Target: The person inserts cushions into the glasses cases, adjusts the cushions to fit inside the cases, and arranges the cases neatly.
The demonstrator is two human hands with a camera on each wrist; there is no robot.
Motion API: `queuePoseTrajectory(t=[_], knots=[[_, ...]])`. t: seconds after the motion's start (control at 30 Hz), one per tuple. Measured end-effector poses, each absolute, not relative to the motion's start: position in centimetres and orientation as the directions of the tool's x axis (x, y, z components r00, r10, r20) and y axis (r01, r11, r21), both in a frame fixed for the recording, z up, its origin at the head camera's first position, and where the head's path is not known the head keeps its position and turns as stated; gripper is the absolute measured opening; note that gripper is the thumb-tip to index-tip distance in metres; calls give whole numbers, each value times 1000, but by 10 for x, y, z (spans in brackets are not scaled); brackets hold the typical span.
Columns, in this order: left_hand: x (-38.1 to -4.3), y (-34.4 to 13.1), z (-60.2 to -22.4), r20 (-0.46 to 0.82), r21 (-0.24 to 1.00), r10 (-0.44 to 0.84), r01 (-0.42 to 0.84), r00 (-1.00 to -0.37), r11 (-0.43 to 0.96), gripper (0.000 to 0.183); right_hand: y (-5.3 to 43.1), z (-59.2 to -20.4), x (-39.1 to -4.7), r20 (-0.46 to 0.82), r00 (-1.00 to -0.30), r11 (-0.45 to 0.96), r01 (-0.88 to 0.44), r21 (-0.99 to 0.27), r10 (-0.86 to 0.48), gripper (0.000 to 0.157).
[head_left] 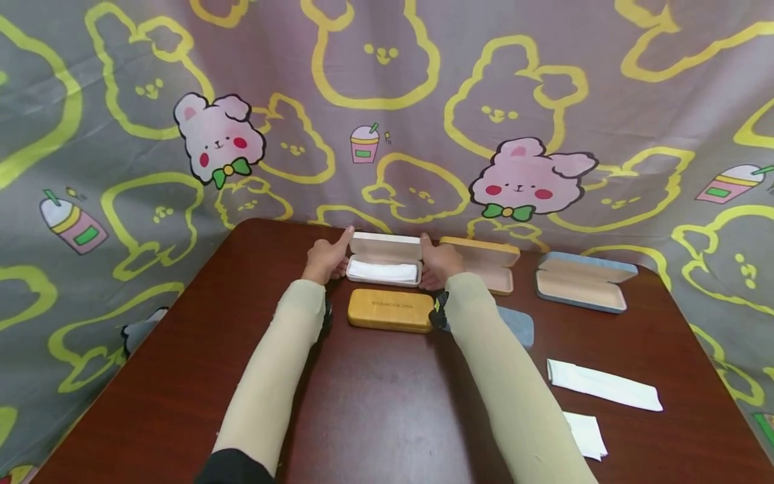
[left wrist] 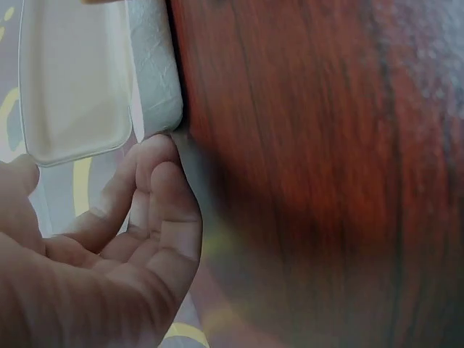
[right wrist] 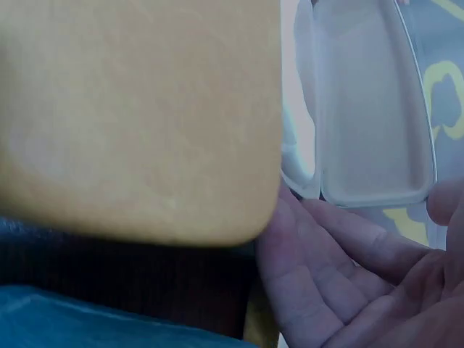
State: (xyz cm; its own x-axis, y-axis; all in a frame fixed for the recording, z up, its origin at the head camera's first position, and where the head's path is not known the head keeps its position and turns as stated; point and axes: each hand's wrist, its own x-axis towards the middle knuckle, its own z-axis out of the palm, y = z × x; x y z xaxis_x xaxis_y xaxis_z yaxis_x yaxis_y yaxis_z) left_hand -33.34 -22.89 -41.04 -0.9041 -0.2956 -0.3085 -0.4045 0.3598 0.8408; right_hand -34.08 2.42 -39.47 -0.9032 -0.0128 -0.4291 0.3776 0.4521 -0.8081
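Observation:
A white glasses case [head_left: 387,245] stands with its lid up at the back of the table, a folded white cloth [head_left: 383,271] lying in its base. At its left end is my left hand [head_left: 326,259]; in the left wrist view its curled fingers [left wrist: 170,181] touch the base's end and the thumb is at the lid's corner. My right hand [head_left: 440,261] holds the other end, fingers [right wrist: 290,254] at the base and thumb by the lid, as the right wrist view shows. A closed yellow glasses case [head_left: 390,310] lies just in front.
Right of my right hand stand an open yellow case [head_left: 484,252] and an open blue case [head_left: 585,281]. A closed blue case [head_left: 517,326] is partly hidden by my right arm. Two white cloths, a long one [head_left: 605,385] and a shorter one [head_left: 585,435], lie front right. A patterned curtain [head_left: 417,74] hangs behind.

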Motion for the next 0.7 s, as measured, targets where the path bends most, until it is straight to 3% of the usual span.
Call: queuePoseTrajectory(t=[0.47,0.7], knots=[[-328,-233,-410,-318,887,-212,-369,-924,277,79,27,-395,-339,-420,-907,450,362,-816,-32,79],[-323,-240,-412,-338,908,-151,-364,-929,209,80,28,-397,-338,-441,-895,376,386,-843,-70,76]])
